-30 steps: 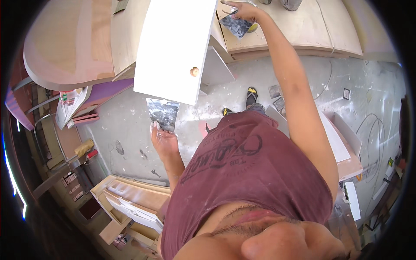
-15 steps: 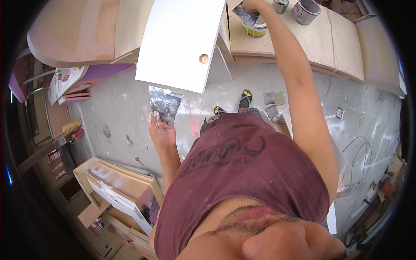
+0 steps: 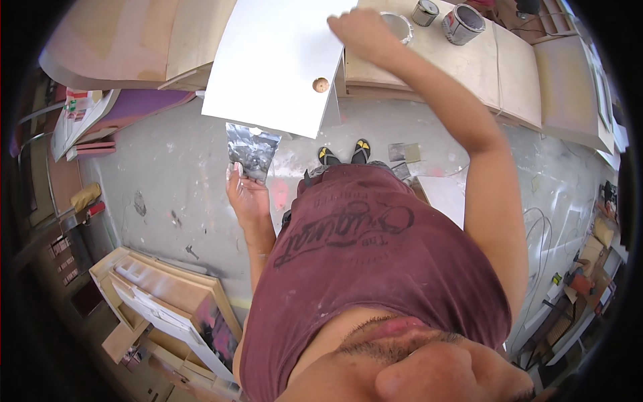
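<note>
In my left hand (image 3: 248, 197) is a thin, flat metal putty spreader (image 3: 253, 153), smeared grey and white. Fingers and thumb pinch its lower edge, and a dab of white sits at its top edge. The spreader's top lies close to the near edge of a white panel (image 3: 268, 67) with a round hole. My right hand (image 3: 365, 32) is closed, over the panel's right edge. The second metal putty spreader it held a moment ago is hidden from view now. An open tub (image 3: 400, 25) stands just right of this hand, partly covered by it.
A small can (image 3: 425, 12) and a larger paint can (image 3: 463, 25) stand on the wooden bench (image 3: 402, 74). Stacked wooden frames and panels (image 3: 167, 295) lie at lower left. Flat sheets (image 3: 405, 153) lie on the grey floor by my feet. A cable (image 3: 536, 234) loops at right.
My right hand has moved left from above the tub to over the white panel, and its spreader has gone out of sight. My left hand still holds its spreader near the panel's edge.
</note>
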Demonstrator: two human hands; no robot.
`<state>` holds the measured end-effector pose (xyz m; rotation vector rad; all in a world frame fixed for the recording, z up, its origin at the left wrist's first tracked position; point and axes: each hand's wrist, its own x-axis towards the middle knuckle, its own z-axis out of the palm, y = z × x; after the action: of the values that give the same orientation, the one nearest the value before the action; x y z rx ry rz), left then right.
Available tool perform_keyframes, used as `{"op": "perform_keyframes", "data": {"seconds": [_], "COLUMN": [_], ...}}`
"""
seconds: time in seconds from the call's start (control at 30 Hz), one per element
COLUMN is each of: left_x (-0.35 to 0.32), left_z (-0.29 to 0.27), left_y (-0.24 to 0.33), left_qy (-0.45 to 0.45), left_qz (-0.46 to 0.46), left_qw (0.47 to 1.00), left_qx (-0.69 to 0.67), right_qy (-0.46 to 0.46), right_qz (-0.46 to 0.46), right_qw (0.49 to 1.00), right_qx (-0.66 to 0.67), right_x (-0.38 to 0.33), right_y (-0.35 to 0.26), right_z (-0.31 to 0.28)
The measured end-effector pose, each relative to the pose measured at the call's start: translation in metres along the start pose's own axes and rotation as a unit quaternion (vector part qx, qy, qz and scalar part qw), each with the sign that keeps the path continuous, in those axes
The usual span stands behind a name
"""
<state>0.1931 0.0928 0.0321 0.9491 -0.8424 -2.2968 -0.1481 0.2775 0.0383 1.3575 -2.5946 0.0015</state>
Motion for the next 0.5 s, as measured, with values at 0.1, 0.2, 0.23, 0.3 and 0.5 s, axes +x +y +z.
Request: {"op": "perform_keyframes", "data": {"seconds": [0.1,0.2,0.23,0.3,0.5], "left_x": [0.012,0.020,0.021,0.020,0.044], "left_z": [0.000,0.031,0.040,0.067,0.087], "left_y": [-0.002,-0.003,-0.005,-0.008,-0.022], "left_qy": [-0.032,-0.044,-0.069,-0.110,-0.214], "left_qz": [-0.009,-0.020,-0.033,-0.059,-0.076], "left_qw": [0.999,0.999,0.996,0.991,0.969], "left_qx": [-0.009,0.025,0.041,0.056,0.101], "right_qy": [0.003,-0.066,0.041,0.143,0.208], "right_qz": [-0.012,0.095,0.161,0.220,0.279], "right_qw": [0.998,0.978,0.941,0.872,0.681], "right_qx": [0.062,0.175,0.296,0.412,0.644], "right_x": [-0.045,-0.065,-0.070,-0.078,-0.104], "right_y": [-0.043,-0.062,-0.065,-0.080,-0.128], "right_z": [-0.035,-0.063,-0.063,-0.067,-0.072]}}
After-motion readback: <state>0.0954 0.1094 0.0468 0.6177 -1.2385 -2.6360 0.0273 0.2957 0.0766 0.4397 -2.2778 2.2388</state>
